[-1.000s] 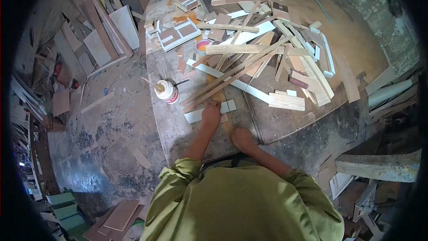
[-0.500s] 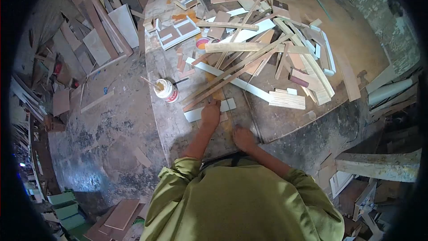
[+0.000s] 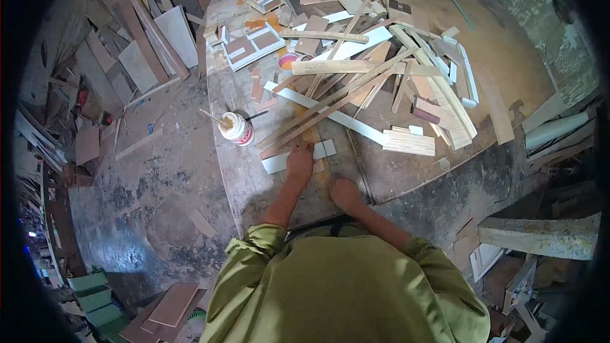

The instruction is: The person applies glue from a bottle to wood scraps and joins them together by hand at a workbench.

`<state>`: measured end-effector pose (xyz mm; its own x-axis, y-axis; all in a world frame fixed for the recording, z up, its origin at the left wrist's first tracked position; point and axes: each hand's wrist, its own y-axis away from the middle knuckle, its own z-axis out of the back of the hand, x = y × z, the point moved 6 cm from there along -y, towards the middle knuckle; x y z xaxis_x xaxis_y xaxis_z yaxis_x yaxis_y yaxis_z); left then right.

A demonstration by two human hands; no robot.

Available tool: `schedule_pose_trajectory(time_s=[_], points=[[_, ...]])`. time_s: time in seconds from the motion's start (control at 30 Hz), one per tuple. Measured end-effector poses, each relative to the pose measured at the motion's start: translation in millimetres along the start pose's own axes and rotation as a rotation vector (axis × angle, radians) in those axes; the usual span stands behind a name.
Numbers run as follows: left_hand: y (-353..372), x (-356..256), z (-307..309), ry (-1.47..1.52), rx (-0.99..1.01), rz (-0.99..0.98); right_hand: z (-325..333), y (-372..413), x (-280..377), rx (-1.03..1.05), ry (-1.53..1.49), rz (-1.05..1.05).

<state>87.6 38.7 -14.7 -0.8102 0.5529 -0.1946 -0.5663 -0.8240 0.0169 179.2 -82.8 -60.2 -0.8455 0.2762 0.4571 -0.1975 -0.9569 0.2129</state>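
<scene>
My left hand (image 3: 300, 164) lies across a short white strip (image 3: 274, 164) on the workbench, its fingers curled down and gripping the strip around its middle. Both ends of the strip show on either side of the hand. A small brown piece (image 3: 319, 166) pokes out beside it. Close to the bench's near edge, my right hand (image 3: 345, 193) is closed like a fist, and whatever it may hold is hidden. Just beyond my left hand, the ends of long wooden strips (image 3: 298, 126) rest on the bench.
On the left of the bench (image 3: 254, 194) stands a white tub (image 3: 238, 130) with a stick in it. A pile of wood offcuts (image 3: 375, 70) covers the far middle. An open pink-rimmed can (image 3: 288, 61) sits near a white frame (image 3: 254, 47). Boards lean at the left wall.
My right hand has shifted very slightly to the left and turned a little. My left hand and the white strip have stayed almost in place.
</scene>
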Motion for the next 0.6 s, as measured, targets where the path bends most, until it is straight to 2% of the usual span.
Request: schedule_pose_trajectory(time_s=[0.17, 0.27, 0.4, 0.5, 0.6], points=[[-1.7, 0.3, -4.6, -0.010, 0.028, 0.032, 5.3, -50.2, 6.4, -0.054, 0.066, 0.113], [-2.6, 1.8, -2.5, 0.006, 0.035, 0.032, 3.2, -25.4, 7.4, -0.078, 0.117, 0.144], [0.6, -1.5, 3.4, -0.012, 0.004, 0.017, 8.7, 7.9, 6.5, -0.001, 0.095, 0.114], [-3.8, 2.1, -4.4, 0.034, 0.101, 0.068, 14.9, -13.7, 9.9, -0.038, 0.083, 0.107], [-1.8, 0.6, 0.5, 0.056, 0.090, 0.064, 10.9, -46.7, 13.0, -0.085, 0.069, 0.109]])
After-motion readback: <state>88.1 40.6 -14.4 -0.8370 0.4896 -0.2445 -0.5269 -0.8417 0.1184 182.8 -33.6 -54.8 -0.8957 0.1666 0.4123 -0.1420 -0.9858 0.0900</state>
